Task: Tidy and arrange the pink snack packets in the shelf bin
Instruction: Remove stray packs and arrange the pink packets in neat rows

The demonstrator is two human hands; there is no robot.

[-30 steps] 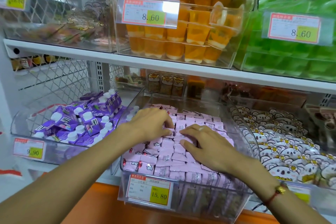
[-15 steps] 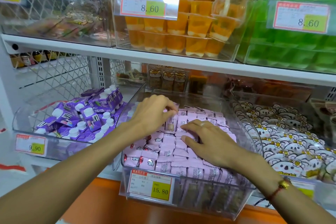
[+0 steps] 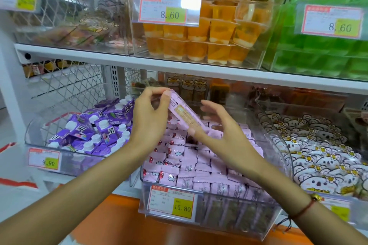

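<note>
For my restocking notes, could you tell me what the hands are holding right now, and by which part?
One pink snack packet, lifted above the bin. The left hand pinches its upper end; the right hand touches its lower end with the thumb.

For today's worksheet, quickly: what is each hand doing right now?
Left hand: pinches the top end of a pink packet, lifted above the bin.
Right hand: fingers loosely spread, thumb at the packet's lower end; grip cannot be told.

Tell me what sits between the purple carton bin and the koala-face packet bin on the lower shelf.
In the head view, the clear bin of pink snack packets lies between them, priced 15.80, with both hands raised above it.
</note>
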